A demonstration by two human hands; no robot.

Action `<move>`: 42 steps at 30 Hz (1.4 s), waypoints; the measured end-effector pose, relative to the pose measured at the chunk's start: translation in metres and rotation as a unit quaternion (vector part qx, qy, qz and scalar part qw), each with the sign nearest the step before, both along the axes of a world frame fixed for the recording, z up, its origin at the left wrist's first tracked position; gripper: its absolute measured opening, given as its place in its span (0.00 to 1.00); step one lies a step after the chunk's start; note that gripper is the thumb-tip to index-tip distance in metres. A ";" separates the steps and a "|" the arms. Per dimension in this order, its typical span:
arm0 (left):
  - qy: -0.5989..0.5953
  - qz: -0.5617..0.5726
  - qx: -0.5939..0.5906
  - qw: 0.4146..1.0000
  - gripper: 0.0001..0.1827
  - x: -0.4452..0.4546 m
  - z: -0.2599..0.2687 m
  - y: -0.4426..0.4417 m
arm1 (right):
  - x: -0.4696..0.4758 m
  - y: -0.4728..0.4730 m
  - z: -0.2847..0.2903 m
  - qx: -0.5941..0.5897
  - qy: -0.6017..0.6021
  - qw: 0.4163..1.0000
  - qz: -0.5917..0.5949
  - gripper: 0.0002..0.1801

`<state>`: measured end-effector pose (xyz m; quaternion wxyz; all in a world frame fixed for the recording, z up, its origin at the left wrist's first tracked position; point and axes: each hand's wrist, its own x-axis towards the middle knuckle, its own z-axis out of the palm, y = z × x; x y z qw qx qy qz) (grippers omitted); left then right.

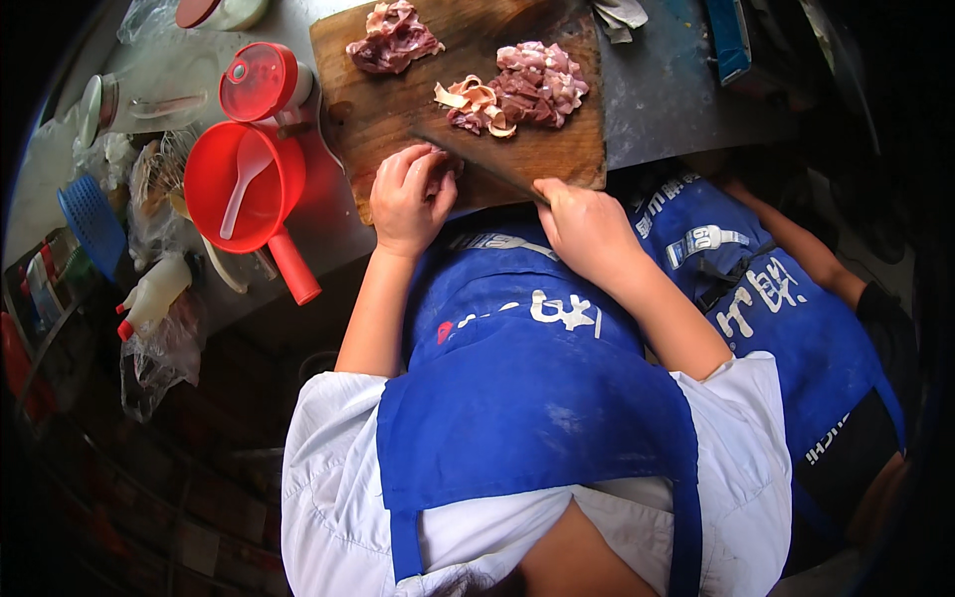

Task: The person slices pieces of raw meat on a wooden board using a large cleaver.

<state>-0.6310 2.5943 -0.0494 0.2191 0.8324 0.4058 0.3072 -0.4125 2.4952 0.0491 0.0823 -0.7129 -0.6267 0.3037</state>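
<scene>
On a worn wooden cutting board (388,112), my left hand (412,198) curls its fingers over a small piece of raw meat (452,161), which it mostly hides. My right hand (589,231) grips a knife (496,170) at the board's near edge. The dark, narrow blade slants up and left across the board, its far end close to my left fingers. Beyond the blade lies a heap of cut raw meat (543,82). Pale strips of skin or fat (477,103) adjoin its left side. A larger raw chunk (395,41) rests near the far edge.
Left of the board sit a red plastic dipper (201,186) with a white spoon (245,183) inside and a red-lidded container (259,82). A blue plastic basket (93,224) and a bottle (158,293) are farther left. Another person in a blue apron (806,336) is close on my right.
</scene>
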 end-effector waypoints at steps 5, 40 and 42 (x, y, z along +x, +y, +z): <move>0.053 -0.017 -0.034 0.998 0.22 -0.006 -0.005 -0.005 | -0.014 -0.012 0.009 -0.098 -0.013 0.995 0.012 0.12; -0.009 -0.031 -0.047 0.998 0.19 -0.014 -0.010 -0.009 | -0.027 0.008 -0.006 -0.149 -0.010 0.988 0.027 0.09; -0.006 -0.042 -0.020 0.999 0.16 -0.010 -0.014 -0.010 | -0.035 0.025 -0.021 -0.133 -0.003 0.990 0.044 0.09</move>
